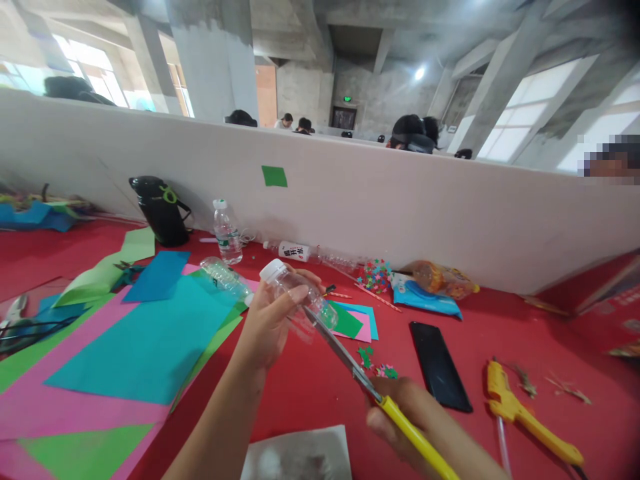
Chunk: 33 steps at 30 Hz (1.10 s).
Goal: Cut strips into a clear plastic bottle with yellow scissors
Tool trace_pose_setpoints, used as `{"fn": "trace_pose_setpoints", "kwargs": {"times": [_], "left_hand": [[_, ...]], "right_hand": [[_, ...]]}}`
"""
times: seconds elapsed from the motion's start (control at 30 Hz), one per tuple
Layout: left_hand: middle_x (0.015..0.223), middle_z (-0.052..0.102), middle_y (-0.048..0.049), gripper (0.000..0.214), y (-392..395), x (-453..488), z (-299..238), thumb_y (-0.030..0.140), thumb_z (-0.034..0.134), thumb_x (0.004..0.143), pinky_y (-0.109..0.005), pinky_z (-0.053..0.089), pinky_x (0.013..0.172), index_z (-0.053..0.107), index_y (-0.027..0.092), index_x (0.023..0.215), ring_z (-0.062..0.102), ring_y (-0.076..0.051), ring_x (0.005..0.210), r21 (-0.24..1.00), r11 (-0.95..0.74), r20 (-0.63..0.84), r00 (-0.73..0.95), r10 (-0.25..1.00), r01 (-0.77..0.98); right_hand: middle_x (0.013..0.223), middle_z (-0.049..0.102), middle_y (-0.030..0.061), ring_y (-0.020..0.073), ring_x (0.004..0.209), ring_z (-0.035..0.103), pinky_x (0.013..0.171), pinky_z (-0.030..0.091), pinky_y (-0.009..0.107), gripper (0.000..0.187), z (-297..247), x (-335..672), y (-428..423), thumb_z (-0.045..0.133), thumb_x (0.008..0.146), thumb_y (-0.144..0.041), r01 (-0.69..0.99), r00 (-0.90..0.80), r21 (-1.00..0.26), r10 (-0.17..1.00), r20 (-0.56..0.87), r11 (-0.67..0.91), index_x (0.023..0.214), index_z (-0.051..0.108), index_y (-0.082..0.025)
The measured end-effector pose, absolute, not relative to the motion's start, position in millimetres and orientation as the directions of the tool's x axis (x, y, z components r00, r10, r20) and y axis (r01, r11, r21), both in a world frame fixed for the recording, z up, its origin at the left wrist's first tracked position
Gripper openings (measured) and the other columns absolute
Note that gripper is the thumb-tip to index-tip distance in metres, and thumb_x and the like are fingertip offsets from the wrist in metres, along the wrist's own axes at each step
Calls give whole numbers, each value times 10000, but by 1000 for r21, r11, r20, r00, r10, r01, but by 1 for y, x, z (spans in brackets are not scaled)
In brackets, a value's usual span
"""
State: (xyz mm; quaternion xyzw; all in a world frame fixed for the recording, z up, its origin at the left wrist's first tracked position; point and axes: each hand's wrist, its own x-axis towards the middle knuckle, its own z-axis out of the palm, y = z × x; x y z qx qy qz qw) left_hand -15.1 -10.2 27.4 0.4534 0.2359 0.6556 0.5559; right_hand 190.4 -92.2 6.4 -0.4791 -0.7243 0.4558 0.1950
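My left hand is wrapped round a clear plastic bottle with a white cap, tilted with the cap toward the upper left. In my right hand is a pair of scissors with yellow handles. The blades reach up and left to the side of the bottle, close to my left thumb. Whether the blades have gone into the plastic, I cannot tell. Small green and pink paper cut-outs lie on the red table beyond the scissors.
Coloured paper sheets cover the left side. Along the white partition are a black flask, an upright water bottle, a lying bottle and a blue packet. A black phone and yellow glue gun lie right.
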Motion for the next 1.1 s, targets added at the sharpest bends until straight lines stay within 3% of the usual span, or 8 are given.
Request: {"fn": "trace_pose_setpoints", "kwargs": {"times": [0.3,0.53,0.97,1.1], "left_hand": [[947,713,-33,175,-8,-17,26,127,637,790,-310,479,758,574,216,926,674,-200,888,810,-282,357,51,933,-514],[941,713,-23,223,-11,-13,26,113,666,761,-320,487,771,558,217,926,678,-196,862,823,-283,355,58,933,-492],[915,714,-22,206,-10,-14,27,124,673,754,-325,491,780,573,216,910,674,-195,841,833,-300,360,43,932,-466],[937,708,-34,229,-12,-10,25,140,694,746,-340,507,751,565,220,918,671,-217,853,849,-279,363,112,925,-448]], "right_hand": [[549,313,-62,92,493,287,453,205,238,637,2,193,-89,329,805,-832,535,-492,-816,866,-92,217,632,322,-219],[533,322,-58,95,473,284,435,220,229,655,1,193,-93,267,787,-859,514,-486,-840,865,-121,171,650,345,-224],[552,313,-58,97,490,282,452,202,244,642,-2,193,-92,312,798,-841,523,-474,-830,876,-94,193,633,331,-221],[533,339,-61,90,466,283,431,218,233,654,2,194,-94,272,790,-856,499,-480,-853,869,-122,156,655,351,-221]]}}
